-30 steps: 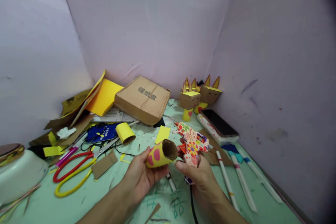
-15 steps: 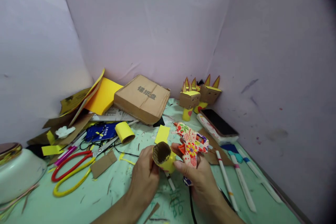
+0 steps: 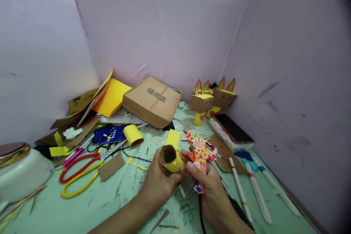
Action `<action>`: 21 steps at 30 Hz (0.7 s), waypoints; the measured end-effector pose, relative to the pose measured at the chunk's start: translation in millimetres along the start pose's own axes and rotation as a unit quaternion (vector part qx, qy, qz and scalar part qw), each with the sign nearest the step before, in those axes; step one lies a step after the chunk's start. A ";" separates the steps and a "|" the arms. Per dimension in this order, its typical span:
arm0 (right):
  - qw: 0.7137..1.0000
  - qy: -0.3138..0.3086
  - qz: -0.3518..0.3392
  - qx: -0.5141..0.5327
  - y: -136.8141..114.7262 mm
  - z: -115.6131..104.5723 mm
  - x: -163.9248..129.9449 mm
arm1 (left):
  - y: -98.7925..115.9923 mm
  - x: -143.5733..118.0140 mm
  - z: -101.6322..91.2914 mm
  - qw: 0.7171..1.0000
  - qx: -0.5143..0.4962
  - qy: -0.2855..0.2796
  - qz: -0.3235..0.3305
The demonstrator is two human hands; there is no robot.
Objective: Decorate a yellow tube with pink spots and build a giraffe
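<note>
Scissors point(image 3: 79, 173) w/ red and yellow handles are lying far left on the table point(image 3: 55, 212). Left hand point(image 3: 159, 184) is gripping a yellow tube point(image 3: 170, 158), open end up, centre. Right hand point(image 3: 210, 190) is gripping a flowered glue gun point(image 3: 200, 148), just beside the tube. Markers point(image 3: 248, 188) are lying at right.

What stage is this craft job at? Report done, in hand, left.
Done: two box-headed paper figures stand by the back wall. In hand: the left hand holds a yellow-wrapped cardboard tube, the right hand a flower-patterned glue gun. Left: this tube has no head yet; another yellow tube lies untouched.
</note>
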State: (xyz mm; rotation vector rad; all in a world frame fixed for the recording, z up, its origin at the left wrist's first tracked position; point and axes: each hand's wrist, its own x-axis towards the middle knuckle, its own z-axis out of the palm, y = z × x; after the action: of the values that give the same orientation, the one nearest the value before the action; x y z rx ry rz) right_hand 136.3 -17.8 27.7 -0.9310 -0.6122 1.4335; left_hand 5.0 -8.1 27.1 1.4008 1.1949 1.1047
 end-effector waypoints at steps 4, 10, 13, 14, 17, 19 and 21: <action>0.999 0.003 0.030 0.037 -3.3 3.0 -0.9 | -4.3 5.4 2.9 0.998 -0.056 -0.012 0.007; 0.998 -0.011 0.044 0.036 -6.4 -3.0 2.6 | -12.2 13.0 -7.1 0.996 -0.013 0.021 0.083; 1.000 -0.002 0.007 -0.025 -19.4 -8.8 4.2 | -15.5 16.7 -14.6 0.995 -0.007 0.009 0.101; 0.999 0.002 -0.011 -0.051 -25.5 -10.9 5.0 | -16.3 17.8 -16.5 0.995 -0.014 0.001 0.100; 0.985 -0.002 -0.057 -0.161 -44.2 -18.1 9.0 | -18.0 20.4 -19.3 0.995 -0.046 -0.025 0.089; 0.967 0.003 -0.084 -0.240 -53.0 -23.0 12.6 | -19.4 21.7 -19.5 0.994 -0.055 -0.045 0.081; 0.951 0.027 -0.110 -0.287 -56.4 -27.2 15.9 | -21.1 22.7 -19.0 0.995 -0.053 -0.058 0.069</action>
State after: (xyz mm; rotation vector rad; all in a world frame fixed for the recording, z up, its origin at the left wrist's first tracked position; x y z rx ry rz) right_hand 191.3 -1.0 57.2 -1.3012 -1.0897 1.0365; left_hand -13.8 17.8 9.9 1.4625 0.9552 1.1484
